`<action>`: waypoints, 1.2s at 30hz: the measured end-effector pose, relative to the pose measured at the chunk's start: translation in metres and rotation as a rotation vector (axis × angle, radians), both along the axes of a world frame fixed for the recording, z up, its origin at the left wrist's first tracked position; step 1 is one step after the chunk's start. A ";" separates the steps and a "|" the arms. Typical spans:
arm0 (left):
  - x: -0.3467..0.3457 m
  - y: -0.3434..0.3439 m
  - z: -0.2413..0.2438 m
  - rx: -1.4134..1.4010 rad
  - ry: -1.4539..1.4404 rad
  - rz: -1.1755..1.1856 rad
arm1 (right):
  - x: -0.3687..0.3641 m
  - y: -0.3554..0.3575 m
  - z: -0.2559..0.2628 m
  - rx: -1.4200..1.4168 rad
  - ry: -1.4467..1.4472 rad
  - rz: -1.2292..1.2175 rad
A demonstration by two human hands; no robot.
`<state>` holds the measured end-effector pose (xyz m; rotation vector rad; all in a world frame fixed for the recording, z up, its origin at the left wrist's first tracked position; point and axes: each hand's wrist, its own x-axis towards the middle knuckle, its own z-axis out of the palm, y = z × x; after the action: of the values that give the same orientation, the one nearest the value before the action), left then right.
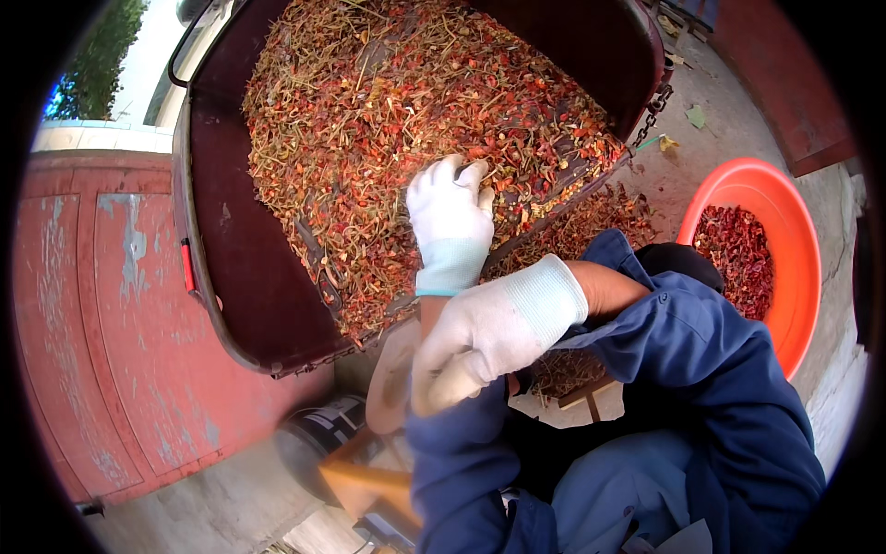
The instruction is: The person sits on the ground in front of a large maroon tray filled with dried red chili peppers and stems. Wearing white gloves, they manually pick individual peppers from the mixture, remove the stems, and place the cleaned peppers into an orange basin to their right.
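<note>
My left hand (451, 208), in a white knit glove with a pale blue cuff, is over the near part of a heap of dried red chili scraps and stems (387, 131). Its fingers are bent and slightly apart; nothing shows in them, though the palm is hidden. The heap lies in a maroon metal cart bed (228, 228). Across my left forearm reaches my right hand (477, 339), gloved alike, its fingers curled on the blue left sleeve (457, 443). The glove hides part of that grip.
An orange plastic basin (796, 291) with dark red chilies stands at the right. More stems (581, 225) lie below the bed's near edge. Chains (651, 118) hang at its corners. A peeling red door (138, 311) is at the left, a wooden frame (374, 478) below.
</note>
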<state>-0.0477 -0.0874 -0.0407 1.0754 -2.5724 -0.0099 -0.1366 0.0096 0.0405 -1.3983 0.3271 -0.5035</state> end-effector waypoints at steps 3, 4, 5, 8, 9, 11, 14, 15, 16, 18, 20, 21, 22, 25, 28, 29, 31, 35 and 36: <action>0.006 -0.009 -0.005 -0.080 -0.033 -0.020 | -0.004 -0.001 -0.003 0.022 -0.002 -0.017; 0.012 -0.012 -0.004 -0.139 -0.082 0.038 | -0.008 -0.002 0.003 0.029 0.027 -0.010; 0.020 -0.017 -0.001 -0.149 -0.119 0.095 | -0.010 -0.003 0.006 0.035 0.055 -0.002; 0.048 -0.033 0.000 -0.170 -0.077 0.162 | -0.008 -0.001 -0.006 -0.039 0.037 -0.055; 0.056 -0.036 0.003 -0.193 -0.064 0.184 | -0.008 0.000 -0.006 -0.046 0.042 -0.056; 0.066 -0.037 0.010 -0.216 -0.053 0.262 | -0.009 0.000 -0.006 -0.060 0.054 -0.059; 0.080 -0.042 0.010 -0.184 0.012 0.331 | -0.011 0.000 0.008 0.031 0.074 -0.019; 0.078 -0.041 0.012 -0.155 0.047 0.331 | -0.011 -0.001 0.009 0.031 0.070 -0.018; 0.075 -0.040 0.014 -0.125 0.083 0.330 | -0.012 -0.001 0.011 0.031 0.068 -0.019; 0.066 -0.033 0.022 -0.069 0.071 0.299 | -0.013 -0.002 0.012 0.005 0.058 -0.020; 0.059 -0.028 0.027 -0.031 0.105 0.263 | -0.011 -0.004 0.012 -0.047 0.044 -0.021; 0.060 -0.026 0.030 -0.003 0.121 0.281 | -0.008 -0.004 0.011 -0.051 0.033 -0.008; 0.061 -0.024 0.033 0.025 0.136 0.299 | -0.005 -0.004 0.010 -0.055 0.020 0.004; 0.038 -0.019 0.035 0.062 0.149 0.246 | -0.004 -0.003 0.003 -0.016 0.012 -0.001; 0.006 -0.011 0.030 0.068 0.141 0.084 | -0.002 -0.001 0.001 0.026 -0.058 -0.023; 0.003 -0.010 0.024 0.052 0.156 0.013 | 0.002 -0.001 0.003 0.035 -0.098 -0.020; -0.021 0.001 0.019 0.072 0.093 -0.024 | -0.002 -0.004 0.008 0.060 -0.125 0.036; -0.060 0.015 -0.003 -0.065 0.184 -0.235 | 0.001 -0.007 -0.002 0.108 -0.243 0.067; -0.068 0.018 -0.007 -0.072 0.176 -0.248 | -0.001 -0.006 -0.001 0.131 -0.247 0.073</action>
<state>-0.1159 -0.0696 -0.0474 0.6924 -2.5077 -0.0698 -0.1374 0.0036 0.0399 -1.2018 0.1070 -0.5778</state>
